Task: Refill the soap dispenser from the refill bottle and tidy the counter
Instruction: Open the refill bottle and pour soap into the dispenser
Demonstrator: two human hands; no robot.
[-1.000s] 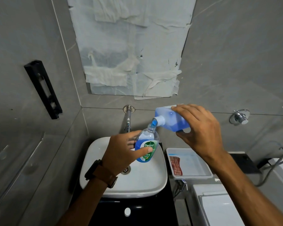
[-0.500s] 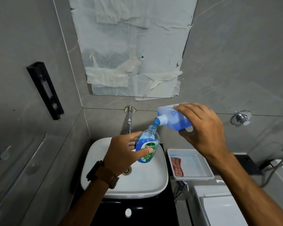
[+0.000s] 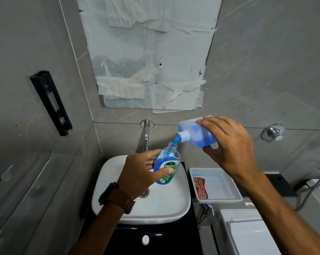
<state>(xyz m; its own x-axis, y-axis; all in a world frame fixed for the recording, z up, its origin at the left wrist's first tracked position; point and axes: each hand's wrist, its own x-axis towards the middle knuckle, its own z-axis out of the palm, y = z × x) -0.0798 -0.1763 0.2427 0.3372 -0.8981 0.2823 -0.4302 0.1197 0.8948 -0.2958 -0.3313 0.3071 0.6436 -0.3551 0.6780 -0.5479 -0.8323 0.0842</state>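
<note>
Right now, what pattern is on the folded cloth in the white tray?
Red-and-white check cloth, clearest in the head view.

Black counter (image 3: pixel 280 183), white sink (image 3: pixel 142 208), tray (image 3: pixel 220 196)

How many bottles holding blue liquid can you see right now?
2. The soap dispenser is in the left hand above the sink; the refill bottle is tipped in the right hand, pouring into it. None other shows; the hands could hide small items.

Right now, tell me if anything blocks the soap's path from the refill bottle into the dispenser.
Nothing visible does. The refill bottle is tipped just above the dispenser, whose open neck takes the blue stream directly.
</note>
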